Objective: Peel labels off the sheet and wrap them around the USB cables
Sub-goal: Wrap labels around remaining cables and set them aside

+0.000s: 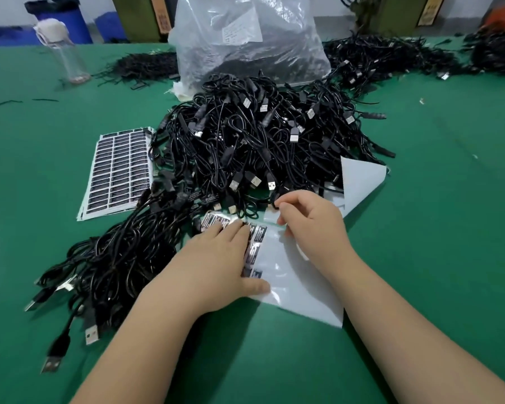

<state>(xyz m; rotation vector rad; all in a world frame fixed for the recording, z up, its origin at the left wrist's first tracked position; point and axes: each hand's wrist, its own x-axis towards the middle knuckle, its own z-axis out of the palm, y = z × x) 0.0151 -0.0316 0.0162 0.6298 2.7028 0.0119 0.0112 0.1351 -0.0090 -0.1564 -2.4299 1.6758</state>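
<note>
1. Biggest: the USB cables point(263, 147) lie in one tangled heap mid-table, with a second bundle point(111, 269) trailing toward the near left. Risk: pulling one cable probably drags its neighbours, and the heap already overlaps the top of the working sheet, so plugs could slide onto exposed adhesive.
2. Green table point(449, 228): a loose label stuck down here would likely be wasted.
3. Fresh label sheets point(118, 170), stacked left of the heap with their right edge touching or tucked under cables; likely to get creased if the pile shifts.
4. Working sheet point(298, 275), mostly bare glossy liner, lies just in front of the heap under both hands. Its far part looks folded up and its near corner sticks out; it could skate or curl if not pinned.
5. Left hand point(216, 263) is spread flat, fingers pressed on the sheet's left side, thumb along the near edge. It covers some remaining labels, so one may lift with a finger.
6. Right hand point(309, 223) has curled fingers, thumb and forefinger pinching something small near the sheet's top; can't tell whether label or liner edge. Risk: a bad pinch folds the label onto itself.
7. Remaining labels point(257, 237), few, between the hands: glare hides edges, easy to tear.
</note>
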